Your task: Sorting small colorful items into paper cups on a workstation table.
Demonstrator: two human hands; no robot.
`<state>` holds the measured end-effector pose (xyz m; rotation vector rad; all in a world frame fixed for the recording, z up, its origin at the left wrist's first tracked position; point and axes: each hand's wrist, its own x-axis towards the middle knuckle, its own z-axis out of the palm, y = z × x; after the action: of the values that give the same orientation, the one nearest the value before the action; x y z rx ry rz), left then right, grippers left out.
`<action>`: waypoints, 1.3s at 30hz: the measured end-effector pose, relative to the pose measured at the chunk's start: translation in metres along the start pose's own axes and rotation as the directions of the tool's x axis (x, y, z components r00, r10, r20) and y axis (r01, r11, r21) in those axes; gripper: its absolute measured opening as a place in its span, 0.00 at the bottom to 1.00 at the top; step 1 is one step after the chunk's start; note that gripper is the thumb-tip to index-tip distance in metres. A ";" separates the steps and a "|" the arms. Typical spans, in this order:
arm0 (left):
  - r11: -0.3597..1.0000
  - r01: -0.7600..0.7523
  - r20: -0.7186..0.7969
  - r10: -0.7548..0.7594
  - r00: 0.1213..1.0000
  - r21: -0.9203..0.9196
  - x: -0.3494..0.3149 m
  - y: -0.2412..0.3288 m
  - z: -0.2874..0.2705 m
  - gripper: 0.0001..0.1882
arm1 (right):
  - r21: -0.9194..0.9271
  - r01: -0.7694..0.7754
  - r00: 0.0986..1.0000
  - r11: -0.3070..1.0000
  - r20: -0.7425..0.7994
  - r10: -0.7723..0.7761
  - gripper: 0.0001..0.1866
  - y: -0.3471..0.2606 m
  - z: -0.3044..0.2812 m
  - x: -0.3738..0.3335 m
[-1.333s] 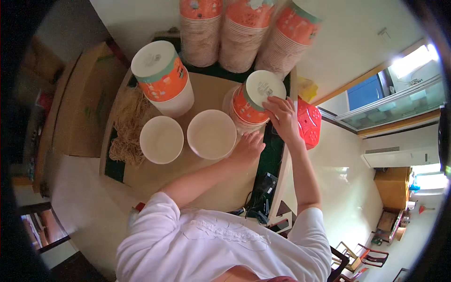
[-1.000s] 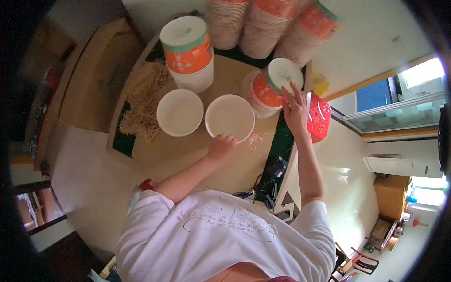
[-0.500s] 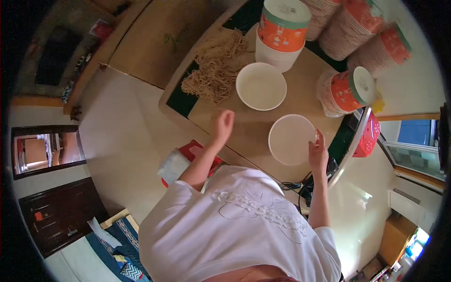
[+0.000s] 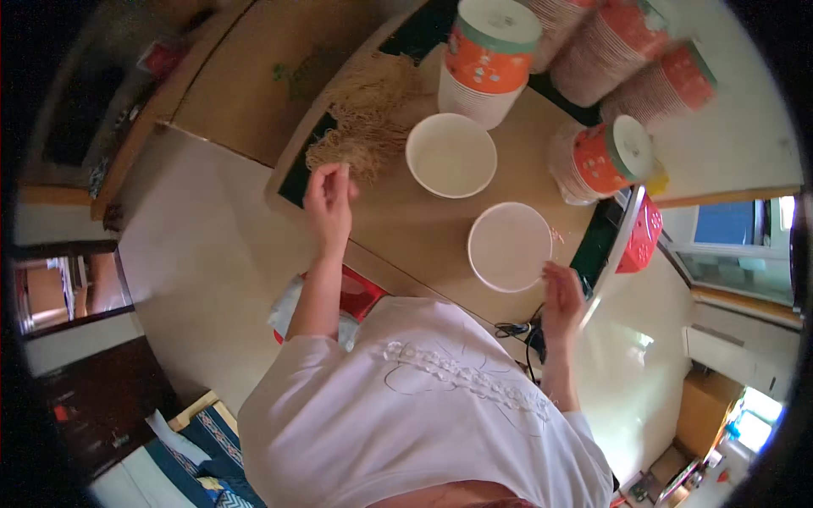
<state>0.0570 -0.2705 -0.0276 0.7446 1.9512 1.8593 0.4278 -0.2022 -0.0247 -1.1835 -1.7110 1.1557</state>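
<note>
Across the brown tabletop (image 4: 398,222): white bowls (image 4: 451,156) | pale floor (image 4: 199,245) alongside | left grip (image 4: 329,203), right grip (image 4: 562,298): closure unclear

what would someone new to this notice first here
Probably the upside-down stack of orange-and-green tubs on the far side of the table, with more stacks to its right. Next, an open white tub just in front of it and a second white tub beside the right hand. The tan stringy tangle lies beyond the left hand.
</note>
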 end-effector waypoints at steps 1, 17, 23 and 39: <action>0.998 -0.043 0.029 0.041 0.999 0.054 -0.013 0.020 0.002 0.07 | 0.089 -0.007 0.997 0.996 0.071 0.000 0.11 -0.003 0.009 -0.007; 0.780 -0.445 0.889 -0.311 0.335 0.440 -0.154 -0.027 0.016 0.06 | 0.668 -0.647 0.753 0.368 0.484 0.446 0.17 -0.020 0.033 0.023; 0.753 -0.395 0.846 -0.416 0.333 0.526 -0.157 -0.046 0.009 0.09 | 0.331 -0.588 0.783 0.738 0.461 0.418 0.19 -0.028 0.012 0.003; 0.963 -0.231 0.921 -0.038 0.387 0.137 -0.158 0.039 0.110 0.13 | 0.354 -0.647 0.704 0.675 0.617 0.351 0.40 -0.016 0.014 -0.036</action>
<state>0.2533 -0.2739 -0.0145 1.5777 1.3271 0.7942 0.4215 -0.2422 -0.0166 -1.0642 -1.2084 2.3228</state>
